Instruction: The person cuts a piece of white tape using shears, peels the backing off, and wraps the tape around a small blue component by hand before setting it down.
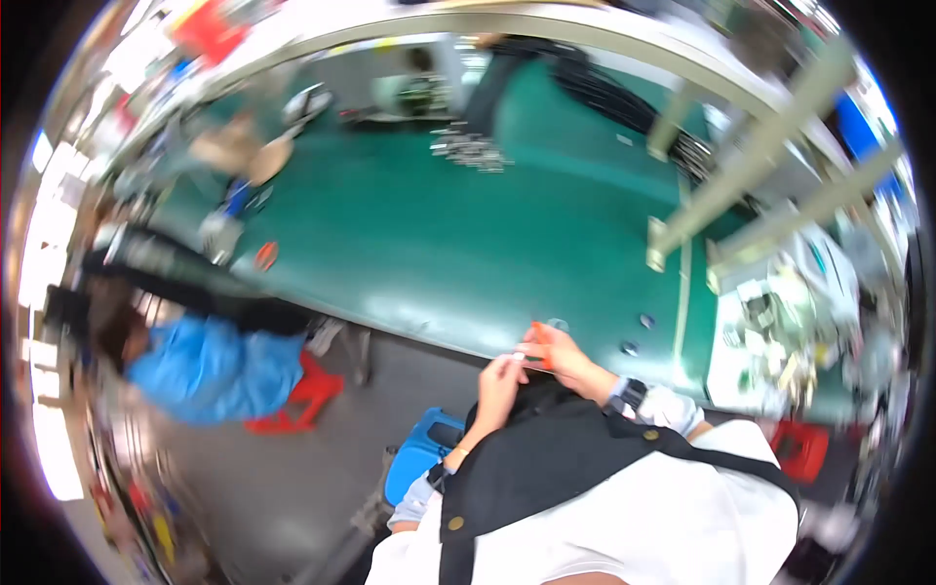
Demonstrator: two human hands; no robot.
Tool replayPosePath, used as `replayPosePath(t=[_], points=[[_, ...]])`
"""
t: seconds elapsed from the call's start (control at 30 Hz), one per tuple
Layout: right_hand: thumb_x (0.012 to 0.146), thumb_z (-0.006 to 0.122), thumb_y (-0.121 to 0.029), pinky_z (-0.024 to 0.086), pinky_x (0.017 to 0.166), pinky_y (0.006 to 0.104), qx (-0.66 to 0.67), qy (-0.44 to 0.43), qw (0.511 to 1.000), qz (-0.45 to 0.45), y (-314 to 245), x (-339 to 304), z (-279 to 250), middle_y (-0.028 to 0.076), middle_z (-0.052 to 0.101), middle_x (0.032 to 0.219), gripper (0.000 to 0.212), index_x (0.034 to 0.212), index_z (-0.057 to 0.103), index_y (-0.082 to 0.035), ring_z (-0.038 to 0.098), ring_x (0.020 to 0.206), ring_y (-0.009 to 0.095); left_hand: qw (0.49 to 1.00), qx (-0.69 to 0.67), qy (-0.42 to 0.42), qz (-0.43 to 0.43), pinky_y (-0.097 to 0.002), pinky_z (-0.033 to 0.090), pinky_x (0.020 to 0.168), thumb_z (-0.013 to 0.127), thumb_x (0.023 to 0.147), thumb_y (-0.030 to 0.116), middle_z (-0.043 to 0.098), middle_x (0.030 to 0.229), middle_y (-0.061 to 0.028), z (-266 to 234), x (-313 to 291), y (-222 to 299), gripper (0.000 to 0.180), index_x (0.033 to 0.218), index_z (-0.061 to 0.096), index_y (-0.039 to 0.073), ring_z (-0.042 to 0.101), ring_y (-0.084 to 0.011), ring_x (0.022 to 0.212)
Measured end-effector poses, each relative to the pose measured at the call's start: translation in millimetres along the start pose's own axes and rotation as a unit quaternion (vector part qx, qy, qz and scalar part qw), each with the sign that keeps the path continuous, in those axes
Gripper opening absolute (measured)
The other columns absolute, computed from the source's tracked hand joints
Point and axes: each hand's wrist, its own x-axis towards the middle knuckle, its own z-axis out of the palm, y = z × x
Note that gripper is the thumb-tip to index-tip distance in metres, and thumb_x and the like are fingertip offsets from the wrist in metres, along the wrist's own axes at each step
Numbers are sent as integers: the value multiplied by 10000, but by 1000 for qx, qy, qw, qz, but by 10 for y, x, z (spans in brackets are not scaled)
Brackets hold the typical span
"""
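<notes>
At the near edge of the green table, my two hands are close together in front of my black apron. My left hand (498,390) is closed, its fingertips pinching a small white piece (519,358). Just to its right, my right hand (567,357) is closed around an orange-handled tool (538,336), perhaps small scissors; its tip is too blurred to make out. A thin clear loop (557,324) lies on the table just beyond my right hand.
Bundles of black cable (604,88) with metallic ends (472,148) lie at the table's far side. Pale frame posts (751,175) rise at the right, near a white tray of parts (770,322). A person in blue (219,369) sits left. A blue stool (421,453) stands below.
</notes>
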Motion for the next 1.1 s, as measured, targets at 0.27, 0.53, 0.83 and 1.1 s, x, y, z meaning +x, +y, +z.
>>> replayPosePath(t=[0.27, 0.53, 0.83, 1.1], points=[[744, 705, -140, 441, 625, 234, 137, 123, 981, -54, 237, -611, -802, 41, 560, 797, 245, 876, 513, -66, 554, 730, 115, 975, 56, -201, -77, -211, 354, 517, 515, 883, 170, 530, 599, -13, 811, 181, -199, 208, 753, 545, 10, 455, -56, 547], [790, 655, -146, 409, 593, 218, 11, 337, 938, -84, 400, -1066, -1590, 9, 570, 766, 152, 844, 546, -54, 527, 679, 80, 894, 321, -310, 38, -307, 424, 605, 603, 810, 154, 546, 746, -94, 1651, 376, -299, 194, 920, 507, 27, 541, -216, 682], [766, 584, -169, 487, 597, 402, -590, 408, 697, 19, 258, -1347, -2652, 163, 617, 781, 217, 952, 582, -56, 614, 709, 315, 886, 329, -195, 264, -319, 465, 676, 642, 747, 97, 478, 1043, -129, 2147, 772, -606, 397, 1107, 479, 56, 540, -231, 742], [772, 569, -160, 469, 633, 391, -631, 239, 731, -103, -18, -1504, -2976, 136, 601, 817, 233, 973, 608, -50, 593, 714, 306, 880, 262, -387, 86, -317, 463, 710, 631, 751, 181, 525, 997, -107, 1942, 1135, -464, 384, 1100, 516, 71, 567, -227, 777]])
